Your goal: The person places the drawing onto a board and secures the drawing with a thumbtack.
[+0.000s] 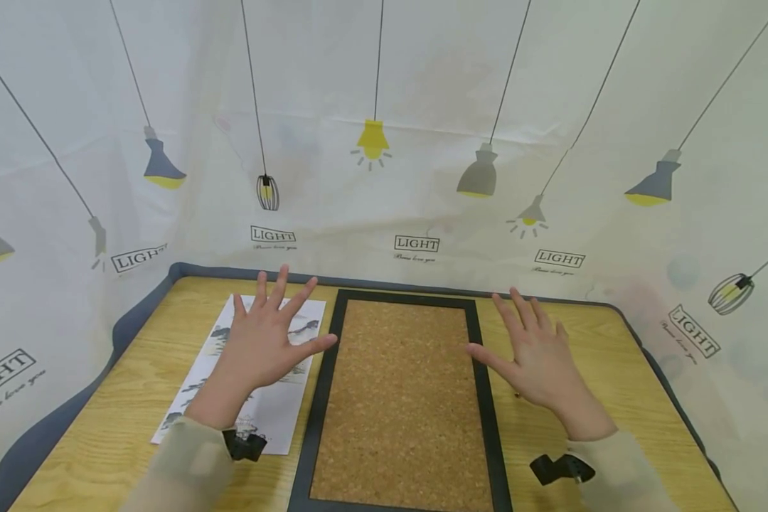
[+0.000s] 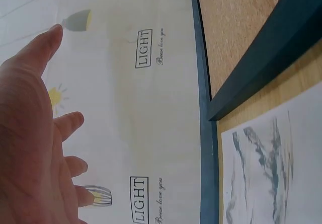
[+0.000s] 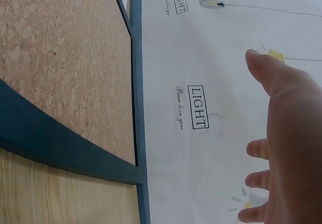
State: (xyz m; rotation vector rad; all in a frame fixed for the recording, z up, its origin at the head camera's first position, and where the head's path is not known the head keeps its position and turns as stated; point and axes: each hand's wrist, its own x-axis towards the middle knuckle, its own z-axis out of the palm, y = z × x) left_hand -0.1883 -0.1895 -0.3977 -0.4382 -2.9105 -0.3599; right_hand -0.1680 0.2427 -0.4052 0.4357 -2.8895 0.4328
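A cork board [image 1: 406,405] in a black frame [image 1: 486,398] lies in the middle of the wooden table. To its left is a white paper sheet [image 1: 278,419] printed with a grey ink landscape. My left hand [image 1: 259,345] hovers over that sheet with fingers spread and nothing held; its thumb reaches toward the frame's left side. On the other side, my right hand [image 1: 540,363] is raised above the table, fingers also spread and holding nothing. In the left wrist view, the left hand [image 2: 25,118] appears apart from board and paper. The right wrist view shows the right hand [image 3: 294,143] clear of the frame.
The wooden table [image 1: 621,384] has a dark blue edge [image 1: 416,286]. White fabric [image 1: 333,92] printed with hanging lamps surrounds it at the back and sides. A tiny gold-coloured item [image 1: 517,395] shows beside the right hand, too small to identify.
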